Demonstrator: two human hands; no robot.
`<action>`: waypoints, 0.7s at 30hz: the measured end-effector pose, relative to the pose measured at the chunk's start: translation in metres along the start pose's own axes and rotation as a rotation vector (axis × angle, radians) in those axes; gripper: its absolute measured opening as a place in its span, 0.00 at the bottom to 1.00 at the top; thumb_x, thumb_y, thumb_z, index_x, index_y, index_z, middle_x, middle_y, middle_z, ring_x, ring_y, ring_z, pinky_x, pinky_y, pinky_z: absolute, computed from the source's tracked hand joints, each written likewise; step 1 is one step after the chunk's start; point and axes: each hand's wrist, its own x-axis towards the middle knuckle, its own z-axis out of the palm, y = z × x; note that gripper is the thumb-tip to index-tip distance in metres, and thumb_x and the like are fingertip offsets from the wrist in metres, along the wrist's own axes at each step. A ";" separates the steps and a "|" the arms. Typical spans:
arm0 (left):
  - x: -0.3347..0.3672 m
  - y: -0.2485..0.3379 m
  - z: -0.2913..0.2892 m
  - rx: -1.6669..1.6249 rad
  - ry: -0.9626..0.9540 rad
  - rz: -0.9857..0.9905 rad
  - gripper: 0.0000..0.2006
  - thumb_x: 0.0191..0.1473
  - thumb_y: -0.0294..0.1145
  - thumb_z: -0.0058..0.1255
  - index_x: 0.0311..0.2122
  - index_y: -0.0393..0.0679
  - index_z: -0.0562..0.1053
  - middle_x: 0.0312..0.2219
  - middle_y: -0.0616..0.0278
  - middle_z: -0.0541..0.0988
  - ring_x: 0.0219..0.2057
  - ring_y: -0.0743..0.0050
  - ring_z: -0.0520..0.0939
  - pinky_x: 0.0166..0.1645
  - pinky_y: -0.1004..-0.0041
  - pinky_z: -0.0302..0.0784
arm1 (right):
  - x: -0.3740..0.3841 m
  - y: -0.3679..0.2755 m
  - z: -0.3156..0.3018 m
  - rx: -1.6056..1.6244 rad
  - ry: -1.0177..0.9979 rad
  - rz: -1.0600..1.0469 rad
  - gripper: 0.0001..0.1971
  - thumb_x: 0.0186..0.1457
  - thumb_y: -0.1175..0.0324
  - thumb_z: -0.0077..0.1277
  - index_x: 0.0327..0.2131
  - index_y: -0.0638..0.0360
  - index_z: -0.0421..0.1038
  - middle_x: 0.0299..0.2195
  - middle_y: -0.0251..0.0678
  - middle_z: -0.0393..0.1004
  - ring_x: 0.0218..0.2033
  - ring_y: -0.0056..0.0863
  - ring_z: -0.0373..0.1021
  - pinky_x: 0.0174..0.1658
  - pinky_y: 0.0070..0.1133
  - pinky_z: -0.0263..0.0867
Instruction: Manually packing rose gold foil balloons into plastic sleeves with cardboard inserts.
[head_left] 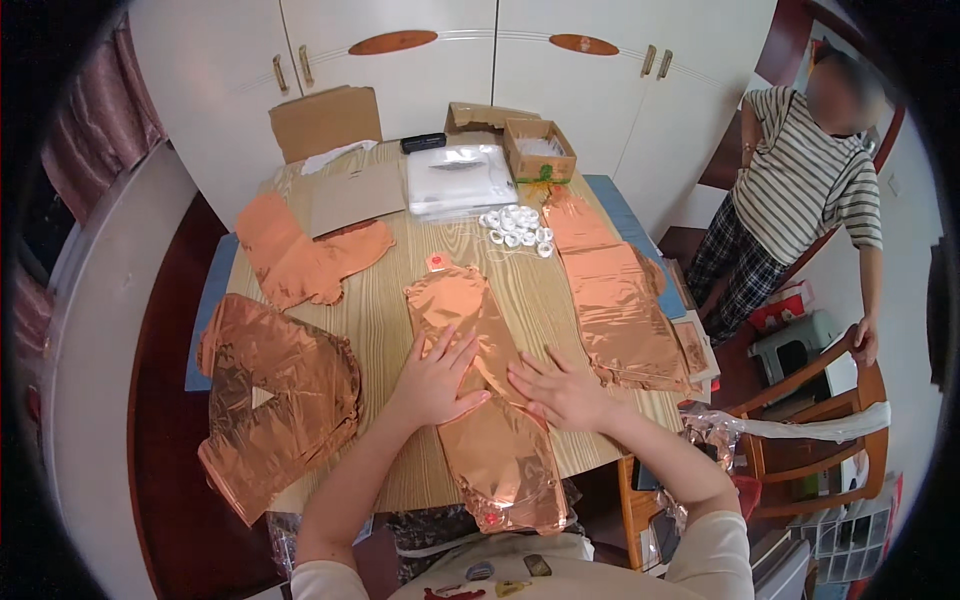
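A flat, uninflated rose-gold foil balloon point(505, 450) lies folded on the table in front of me, its lower end at the near edge. My left hand point(438, 382) rests flat on its left side, fingers spread. On its right side lies my right hand point(562, 390), also flat with the fingers apart. Neither hand grips anything. To the left is a large foil balloon point(285, 400) with a small triangular opening, partly over the table edge. Beyond it sits another copper-coloured foil piece point(280, 250). More folded foil balloons point(620, 300) lie along the right side.
Toward the back are white ribbon rolls point(515, 226), a stack of clear plastic bags point(460, 180), a small cardboard box point(540, 150), a black case point(423, 142) and a cardboard sheet point(357, 200). A person point(800, 190) in a striped shirt stands at right, holding a wooden chair point(820, 440).
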 end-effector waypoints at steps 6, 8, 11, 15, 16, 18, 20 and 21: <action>0.001 -0.001 -0.001 0.003 -0.008 -0.005 0.39 0.53 0.63 0.45 0.61 0.41 0.62 0.60 0.57 0.65 0.64 0.56 0.58 0.64 0.42 0.46 | -0.027 -0.019 0.000 0.029 -0.024 0.030 0.27 0.63 0.58 0.38 0.64 0.54 0.54 0.65 0.34 0.53 0.67 0.34 0.47 0.68 0.42 0.33; 0.009 0.003 -0.004 0.014 0.004 0.008 0.38 0.54 0.61 0.44 0.60 0.40 0.63 0.59 0.56 0.66 0.63 0.56 0.60 0.64 0.43 0.46 | -0.028 -0.019 -0.001 0.012 -0.003 0.031 0.27 0.63 0.56 0.36 0.63 0.53 0.55 0.65 0.33 0.54 0.67 0.32 0.47 0.68 0.41 0.34; 0.025 0.023 -0.013 -0.038 -0.002 0.107 0.35 0.57 0.58 0.42 0.59 0.37 0.63 0.59 0.52 0.65 0.63 0.54 0.62 0.64 0.43 0.48 | -0.029 -0.019 0.001 0.012 -0.006 0.045 0.26 0.64 0.55 0.35 0.63 0.53 0.56 0.65 0.33 0.54 0.67 0.31 0.48 0.68 0.40 0.34; 0.036 0.041 0.006 0.012 -0.033 0.145 0.33 0.58 0.55 0.41 0.58 0.35 0.64 0.58 0.50 0.67 0.61 0.57 0.64 0.64 0.43 0.49 | -0.027 -0.019 0.000 0.001 -0.080 0.054 0.26 0.64 0.54 0.36 0.62 0.52 0.57 0.65 0.32 0.55 0.67 0.30 0.48 0.68 0.42 0.34; 0.040 0.039 0.009 0.033 -0.025 0.126 0.33 0.58 0.54 0.41 0.58 0.35 0.64 0.58 0.51 0.67 0.61 0.58 0.64 0.64 0.43 0.49 | -0.028 -0.019 0.000 -0.009 -0.042 0.045 0.26 0.64 0.54 0.36 0.62 0.52 0.58 0.64 0.32 0.55 0.67 0.30 0.48 0.68 0.43 0.34; 0.053 0.032 0.016 0.070 -0.014 0.092 0.32 0.59 0.54 0.41 0.58 0.37 0.64 0.58 0.52 0.68 0.61 0.61 0.65 0.64 0.43 0.48 | -0.029 -0.019 0.001 -0.024 0.033 0.032 0.25 0.63 0.54 0.36 0.61 0.52 0.59 0.64 0.31 0.56 0.67 0.29 0.49 0.67 0.44 0.34; 0.062 0.019 0.026 0.092 -0.029 0.051 0.32 0.59 0.54 0.39 0.59 0.37 0.63 0.59 0.52 0.67 0.62 0.61 0.64 0.64 0.43 0.47 | -0.030 -0.022 0.002 0.001 0.027 0.047 0.25 0.63 0.54 0.36 0.60 0.51 0.60 0.64 0.31 0.57 0.67 0.29 0.49 0.67 0.46 0.33; 0.069 0.011 0.030 0.106 -0.033 0.031 0.32 0.59 0.54 0.39 0.59 0.38 0.63 0.59 0.53 0.66 0.62 0.61 0.64 0.65 0.42 0.46 | -0.030 -0.021 0.002 0.010 0.026 0.054 0.24 0.64 0.54 0.36 0.60 0.51 0.61 0.64 0.30 0.57 0.66 0.29 0.49 0.67 0.46 0.33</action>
